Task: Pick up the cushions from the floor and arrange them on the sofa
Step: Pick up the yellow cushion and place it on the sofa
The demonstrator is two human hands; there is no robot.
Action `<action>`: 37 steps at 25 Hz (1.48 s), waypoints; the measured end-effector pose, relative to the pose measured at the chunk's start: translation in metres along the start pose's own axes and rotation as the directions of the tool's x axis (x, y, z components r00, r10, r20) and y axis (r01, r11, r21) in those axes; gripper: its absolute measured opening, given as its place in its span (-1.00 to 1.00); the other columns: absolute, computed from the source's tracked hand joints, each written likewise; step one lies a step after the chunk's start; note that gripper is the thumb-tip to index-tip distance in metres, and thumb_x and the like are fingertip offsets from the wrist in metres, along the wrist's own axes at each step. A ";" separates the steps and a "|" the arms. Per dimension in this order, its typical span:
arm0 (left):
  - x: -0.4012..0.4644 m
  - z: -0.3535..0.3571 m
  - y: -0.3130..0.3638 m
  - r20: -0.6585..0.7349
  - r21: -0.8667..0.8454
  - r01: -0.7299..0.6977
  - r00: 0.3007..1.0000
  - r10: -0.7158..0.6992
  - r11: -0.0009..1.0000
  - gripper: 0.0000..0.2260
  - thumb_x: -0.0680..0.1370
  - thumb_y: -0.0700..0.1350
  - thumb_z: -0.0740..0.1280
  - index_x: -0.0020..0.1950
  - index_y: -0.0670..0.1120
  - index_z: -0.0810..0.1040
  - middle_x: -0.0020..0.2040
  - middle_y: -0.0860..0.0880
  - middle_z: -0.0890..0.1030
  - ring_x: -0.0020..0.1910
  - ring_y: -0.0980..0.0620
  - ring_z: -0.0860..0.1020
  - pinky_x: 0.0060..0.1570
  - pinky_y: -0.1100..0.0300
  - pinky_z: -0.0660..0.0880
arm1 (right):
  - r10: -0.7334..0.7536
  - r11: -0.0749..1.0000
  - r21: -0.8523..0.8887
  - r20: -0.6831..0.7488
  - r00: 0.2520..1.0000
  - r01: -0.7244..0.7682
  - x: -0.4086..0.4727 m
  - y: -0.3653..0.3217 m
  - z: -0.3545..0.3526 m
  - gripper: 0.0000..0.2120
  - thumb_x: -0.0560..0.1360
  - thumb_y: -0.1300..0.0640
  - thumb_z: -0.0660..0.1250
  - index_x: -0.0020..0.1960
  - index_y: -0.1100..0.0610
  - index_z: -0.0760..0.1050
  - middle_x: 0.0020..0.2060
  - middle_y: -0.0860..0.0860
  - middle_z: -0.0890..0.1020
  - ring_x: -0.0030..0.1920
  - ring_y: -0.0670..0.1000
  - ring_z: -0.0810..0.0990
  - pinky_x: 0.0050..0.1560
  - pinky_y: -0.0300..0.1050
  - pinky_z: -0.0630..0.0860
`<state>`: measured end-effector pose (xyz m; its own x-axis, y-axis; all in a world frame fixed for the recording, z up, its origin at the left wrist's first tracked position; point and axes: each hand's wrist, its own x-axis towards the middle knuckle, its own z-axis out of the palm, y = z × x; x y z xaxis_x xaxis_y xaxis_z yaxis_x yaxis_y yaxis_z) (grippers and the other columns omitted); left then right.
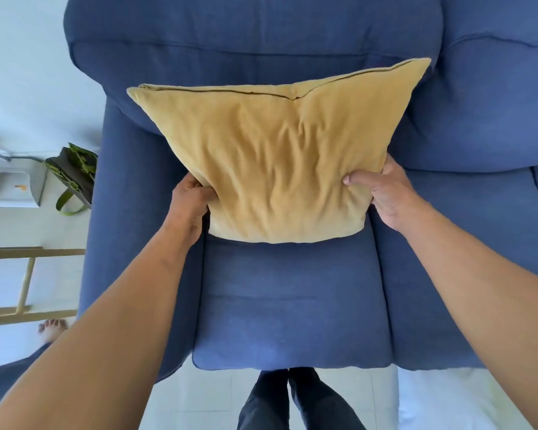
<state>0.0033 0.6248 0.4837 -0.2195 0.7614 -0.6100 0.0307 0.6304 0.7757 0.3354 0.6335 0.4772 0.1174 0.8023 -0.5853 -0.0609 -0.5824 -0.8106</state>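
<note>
Both hands clamp a mustard-yellow cushion (pixel 277 162) upright over the blue sofa (pixel 292 305) seat, w/ its top edge tipped toward the backrest. Left hand (pixel 190 203) grip closed on the lower left side, right hand (pixel 382 193) grip closed on the lower right, thumb pressed into the fabric. No readable writing.

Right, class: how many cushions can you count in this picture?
1. The yellow cushion stands on the blue sofa seat against the backrest, gripped by the left hand and the right hand. Others may lie outside the view.
</note>
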 end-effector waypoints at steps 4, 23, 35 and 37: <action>0.029 0.005 -0.007 0.075 0.135 0.083 0.993 -0.094 0.987 -0.56 0.53 -0.40 0.32 0.37 -0.10 0.56 0.14 0.03 0.65 0.04 0.14 0.57 -0.10 0.27 0.39 | 0.093 0.989 -0.113 -0.063 0.994 -0.099 0.030 0.017 0.015 -0.32 0.37 0.26 0.58 0.42 0.01 0.44 0.13 -0.14 0.63 0.14 -0.02 0.61 -0.02 -0.11 0.48; 0.077 -0.025 0.073 -0.227 -0.143 -0.325 0.930 0.288 0.935 -0.87 0.57 -0.03 0.51 -0.18 0.03 0.72 -0.17 0.12 0.72 -0.11 0.13 0.66 0.18 0.03 0.69 | -0.162 0.983 -0.013 -0.513 0.843 0.181 0.082 -0.094 -0.009 -0.86 0.51 0.15 0.47 -0.16 -0.06 0.59 0.04 -0.02 0.73 0.05 0.00 0.70 0.11 -0.01 0.69; 0.060 -0.015 0.086 -0.192 -0.045 -0.171 0.968 0.159 0.984 -0.92 0.65 0.00 0.42 -0.03 0.06 0.60 0.01 0.11 0.67 -0.02 0.17 0.64 0.10 0.12 0.69 | -0.116 0.993 -0.097 -0.565 0.817 0.074 0.071 -0.078 -0.013 -0.91 0.55 0.12 0.45 -0.11 -0.02 0.59 -0.04 -0.02 0.73 -0.05 0.01 0.73 0.04 0.15 0.74; 0.050 -0.014 0.086 -0.214 -0.021 -0.136 0.968 0.129 0.990 -0.84 0.65 0.00 0.41 -0.11 0.03 0.54 -0.07 0.10 0.62 -0.10 0.14 0.61 -0.01 0.18 0.63 | -0.121 0.990 -0.127 -0.548 0.828 0.060 0.059 -0.082 -0.013 -0.92 0.55 0.07 0.45 0.03 0.04 0.65 -0.03 0.00 0.75 -0.01 0.07 0.77 0.01 0.13 0.75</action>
<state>-0.0189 0.7151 0.5224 -0.4169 0.7860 -0.4565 0.0394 0.5174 0.8548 0.3599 0.7274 0.5095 0.6475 0.6629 -0.3760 0.0731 -0.5451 -0.8351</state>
